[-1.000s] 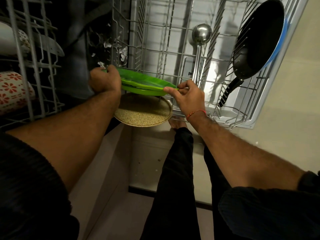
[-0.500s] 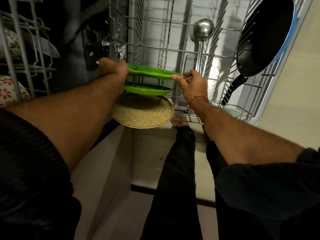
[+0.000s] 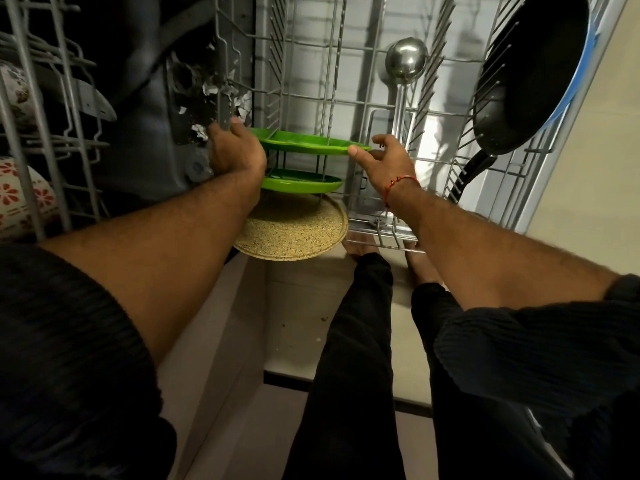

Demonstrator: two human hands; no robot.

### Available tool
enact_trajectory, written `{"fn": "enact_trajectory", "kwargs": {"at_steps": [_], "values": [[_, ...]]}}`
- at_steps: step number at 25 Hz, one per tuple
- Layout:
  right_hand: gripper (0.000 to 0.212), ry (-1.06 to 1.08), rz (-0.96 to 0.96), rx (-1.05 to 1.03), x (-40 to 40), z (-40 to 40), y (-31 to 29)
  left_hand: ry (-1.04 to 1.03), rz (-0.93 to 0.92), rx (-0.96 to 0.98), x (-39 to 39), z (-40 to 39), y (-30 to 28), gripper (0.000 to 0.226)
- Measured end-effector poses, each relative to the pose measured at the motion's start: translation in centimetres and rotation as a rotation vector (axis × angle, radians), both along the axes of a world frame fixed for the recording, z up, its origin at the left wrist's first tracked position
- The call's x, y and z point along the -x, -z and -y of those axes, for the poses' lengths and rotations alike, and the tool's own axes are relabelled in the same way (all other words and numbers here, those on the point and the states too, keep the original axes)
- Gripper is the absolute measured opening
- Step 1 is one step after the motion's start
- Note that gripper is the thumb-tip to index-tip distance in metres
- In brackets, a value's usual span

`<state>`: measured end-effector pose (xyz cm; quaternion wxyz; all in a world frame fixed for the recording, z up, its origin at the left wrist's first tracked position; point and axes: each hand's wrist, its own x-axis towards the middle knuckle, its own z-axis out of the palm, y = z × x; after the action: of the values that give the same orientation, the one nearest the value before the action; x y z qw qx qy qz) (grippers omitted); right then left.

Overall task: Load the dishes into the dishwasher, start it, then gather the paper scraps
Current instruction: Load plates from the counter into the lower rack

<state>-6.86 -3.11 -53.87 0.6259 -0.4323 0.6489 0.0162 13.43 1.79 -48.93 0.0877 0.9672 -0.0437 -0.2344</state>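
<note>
two legs (image 3: 349, 358): in dark trousers, lowest and nearest, bare feet just below the rack's front edge.
sleeves (image 3: 69, 341): dark ribbed knit, pushed up both forearms.
tan plate (image 3: 294, 233): speckled, standing in the front slot of the lower rack, nearest the person.
small green plate (image 3: 301, 183): in the next slot, just behind the tan plate.
big green plate (image 3: 308, 143): one slot further back, standing on edge between the prongs.
left hand (image 3: 235, 150): curled over the left rim of the big green plate, thumb up by the rack wire.
right hand (image 3: 388, 159): fingers spread and relaxed, one fingertip touching the plate's right rim, gripping nothing; a red thread is on the wrist.
lower rack (image 3: 381, 237): grey wire, pulled out.
ladle (image 3: 406, 62): steel, bowl up, behind the right hand.
frying pan (image 3: 530, 71): black with a blue rim, leaning at the rack's right side.
paper scraps (image 3: 221, 95): white bits on the dark surface, far left of the rack.
patterned bowl (image 3: 20, 199): red flowers, in the wire rack at far left.
</note>
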Motion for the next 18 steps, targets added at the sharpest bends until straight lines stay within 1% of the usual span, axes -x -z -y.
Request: {"fn": "enact_trajectory", "kwargs": {"at_steps": [2, 4, 6, 8, 10, 14, 18], "values": [[0.07, -0.019, 0.0, 0.027, 0.4, 0.0, -0.4, -0.028, 0.054, 0.033, 0.5, -0.7, -0.2, 0.041], [0.069, -0.034, -0.033, 0.072, 0.9, 0.0, -0.8, -0.007, 0.124, 0.007, 0.9, -1.3, -0.7, 0.042], [0.063, -0.038, -0.052, 0.12, 1.6, -0.1, -1.6, 0.013, 0.181, 0.006, 1.4, -2.1, -1.8, 0.044], [0.052, -0.046, -0.035, 0.169, 2.3, -0.5, -2.9, 0.046, 0.183, 0.047, 2.2, -2.8, -3.2, 0.047], [0.041, -0.055, 0.012, 0.188, 2.6, -1.0, -5.2, 0.085, 0.163, 0.129, 3.3, -3.5, -5.6, 0.049], [0.023, -0.169, 0.136, 0.227, 3.0, -2.3, -13.0, 0.13, 0.147, 0.386, 6.9, -5.6, -13.2, 0.044], [0.019, -0.335, 0.291, 0.242, 3.7, -4.8, -24.4, 0.119, 0.072, 0.581, 11.6, -9.5, -23.4, 0.036]]}}
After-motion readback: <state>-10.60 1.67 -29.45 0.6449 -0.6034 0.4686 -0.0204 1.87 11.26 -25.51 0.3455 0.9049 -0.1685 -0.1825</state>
